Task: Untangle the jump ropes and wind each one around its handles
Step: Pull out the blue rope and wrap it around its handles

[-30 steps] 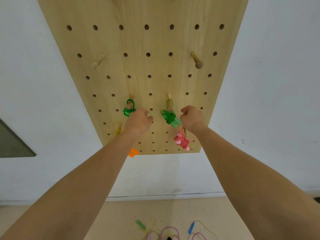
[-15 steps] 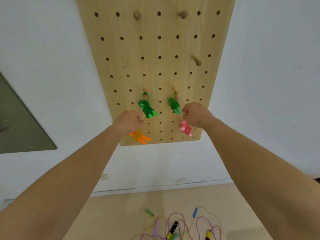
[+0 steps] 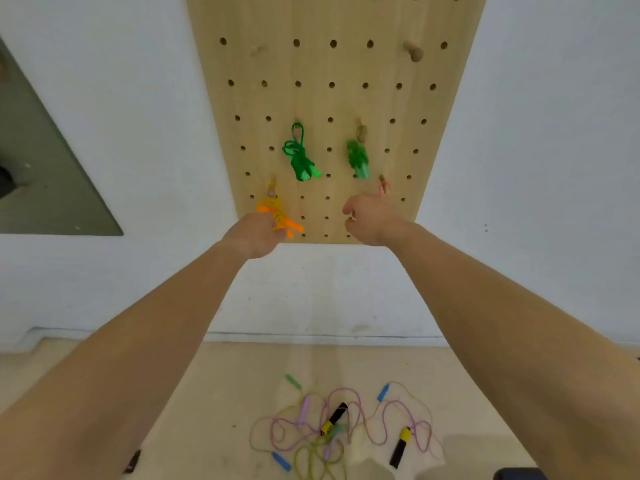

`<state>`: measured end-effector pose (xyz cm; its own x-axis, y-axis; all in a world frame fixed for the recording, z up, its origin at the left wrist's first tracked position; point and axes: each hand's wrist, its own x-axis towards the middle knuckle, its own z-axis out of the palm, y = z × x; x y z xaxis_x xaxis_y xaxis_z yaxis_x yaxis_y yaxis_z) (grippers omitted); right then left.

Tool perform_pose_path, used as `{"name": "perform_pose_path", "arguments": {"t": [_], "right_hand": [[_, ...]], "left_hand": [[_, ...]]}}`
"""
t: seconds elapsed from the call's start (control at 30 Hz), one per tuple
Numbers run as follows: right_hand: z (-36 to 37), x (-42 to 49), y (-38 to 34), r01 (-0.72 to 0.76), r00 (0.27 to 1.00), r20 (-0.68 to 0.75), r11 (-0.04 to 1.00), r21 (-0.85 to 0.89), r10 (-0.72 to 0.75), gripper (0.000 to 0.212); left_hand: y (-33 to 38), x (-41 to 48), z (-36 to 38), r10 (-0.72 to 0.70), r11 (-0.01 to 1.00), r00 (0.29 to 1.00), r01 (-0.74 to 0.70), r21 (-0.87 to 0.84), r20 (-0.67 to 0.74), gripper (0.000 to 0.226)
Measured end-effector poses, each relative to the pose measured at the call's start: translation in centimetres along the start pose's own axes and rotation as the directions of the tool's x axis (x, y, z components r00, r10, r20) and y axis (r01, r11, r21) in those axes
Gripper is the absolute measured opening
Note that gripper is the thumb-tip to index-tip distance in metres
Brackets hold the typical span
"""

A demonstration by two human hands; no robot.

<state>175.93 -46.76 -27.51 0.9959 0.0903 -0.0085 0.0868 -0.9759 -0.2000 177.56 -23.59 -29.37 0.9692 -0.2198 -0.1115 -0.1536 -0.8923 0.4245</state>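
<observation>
wound ropes (image 3: 300,161) hanging, tangled ropes (image 3: 334,417) below

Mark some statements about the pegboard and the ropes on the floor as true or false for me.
1. The left green bundle and the right green bundle hang from pegs on the pegboard. True.
2. The orange bundle hangs at the board's lower left. True.
3. The floor ropes are all wound up. False: they lie loose and tangled.
4. The black-and-yellow handles hang on the board. False: they lie on the floor.
</observation>
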Motion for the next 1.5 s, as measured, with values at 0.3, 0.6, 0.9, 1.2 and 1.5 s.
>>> {"name": "perform_pose_path", "arguments": {"t": [0.3,0.6,0.9,1.2,1.5], "right_hand": [[21.4,2.4,6.8,-0.052,0.985,0.167,0.998,0.034,0.046,0.046],[48.4,4.0,13.5,-0.124,0.952,0.291,0.988,0.096,0.091,0.044],[75.1,2.0,16.7,-0.172,0.909,0.403,0.976,0.131,0.106,0.045],[86.2,-7.9,16.8,-0.242,0.842,0.525,0.956,0.164,0.123,0.033],[96.1,-11.8,13.5,-0.307,0.750,0.656,0.922,0.235,0.082,0.040]], "left_hand": [[-5.8,5.2,20.6,-0.081,0.987,0.986,0.059,0.150,0.146,0.054],[-15.8,10.5,46.2,-0.115,0.977,0.952,0.057,0.207,0.284,0.051],[-27.0,10.5,70.5,-0.137,0.969,0.908,0.040,0.243,0.396,0.050],[-32.1,2.2,80.0,-0.229,0.969,0.852,0.153,0.195,0.470,0.041],[-40.1,-2.3,89.2,-0.425,0.905,0.812,0.392,0.167,0.400,0.046]]}}
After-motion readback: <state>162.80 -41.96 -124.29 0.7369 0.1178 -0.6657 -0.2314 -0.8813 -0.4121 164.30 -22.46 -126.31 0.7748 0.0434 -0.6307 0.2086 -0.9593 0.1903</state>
